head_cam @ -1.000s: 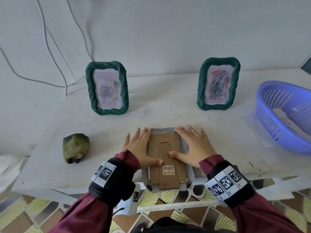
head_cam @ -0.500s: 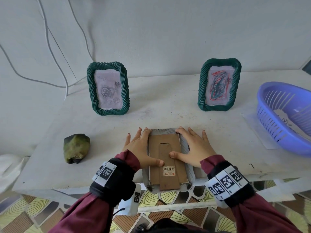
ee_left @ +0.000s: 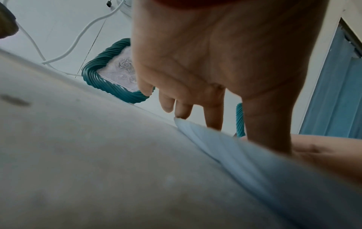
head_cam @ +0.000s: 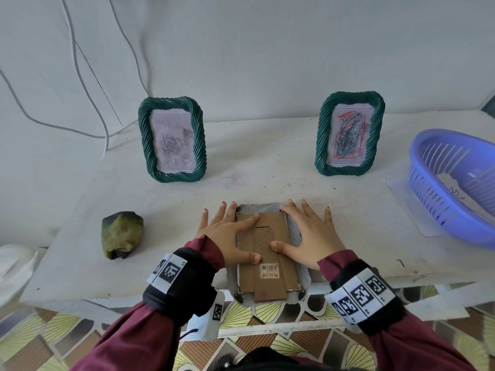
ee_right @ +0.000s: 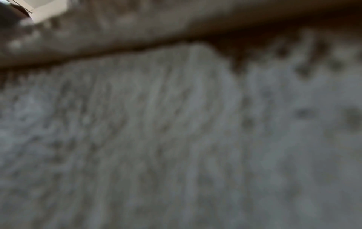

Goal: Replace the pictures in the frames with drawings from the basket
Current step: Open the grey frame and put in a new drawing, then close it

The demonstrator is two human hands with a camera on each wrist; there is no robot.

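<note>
A pale frame [head_cam: 300, 231] lies face down at the table's near edge, its brown cardboard back [head_cam: 267, 279] with a barcode sticker facing up. My left hand [head_cam: 227, 234] lies flat on its left side, fingers spread, thumb on the cardboard. My right hand [head_cam: 308, 231] lies flat on its right side, thumb pressing the cardboard middle. Two green twisted frames stand at the back: the left one [head_cam: 171, 139] holds a grey rose picture, the right one [head_cam: 349, 133] a red and blue scribble. The blue basket [head_cam: 428, 188] at right holds a paper drawing [head_cam: 455, 194]. The right wrist view is a blur.
A green-brown lump [head_cam: 122, 234] sits on the white table [head_cam: 254, 170] at the left. White cables [head_cam: 80, 76] hang on the wall behind. A sheet of paper [head_cam: 409, 207] lies under the basket. The lying frame overhangs the table's front edge above a patterned floor.
Both hands stay flat on the face-down frame; the left forefinger now lies further onto the cardboard's top corner. The head view has shifted slightly.
</note>
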